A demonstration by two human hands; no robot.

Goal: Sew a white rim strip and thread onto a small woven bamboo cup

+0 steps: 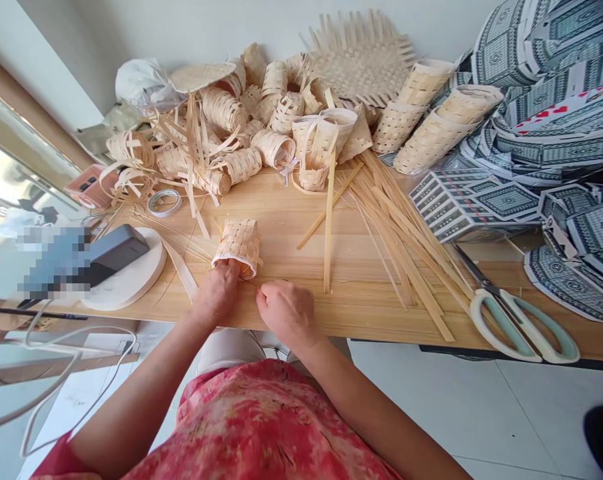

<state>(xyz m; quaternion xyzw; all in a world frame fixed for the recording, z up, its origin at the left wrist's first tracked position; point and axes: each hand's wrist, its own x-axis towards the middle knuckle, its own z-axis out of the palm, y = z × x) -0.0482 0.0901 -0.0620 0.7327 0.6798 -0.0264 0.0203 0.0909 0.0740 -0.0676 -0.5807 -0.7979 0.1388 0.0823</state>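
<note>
Okay: woven bamboo cup held at table's front edge

Left hand [220, 291] with fingers tucked into the mouth of the woven bamboo cup [237, 245], gripping from inside; cup on the wooden table [361, 313]. Right hand [286, 313] just beside, fingers curled, grip unclear. Light, springy, fragile weave: best held by the woven wall, not loose strip ends

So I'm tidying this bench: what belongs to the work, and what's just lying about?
Work: left hand on small woven bamboo basket; right hand; loose bamboo strips; green-handled scissors.
Lying about: roll of tape; printed card boxes.
</note>
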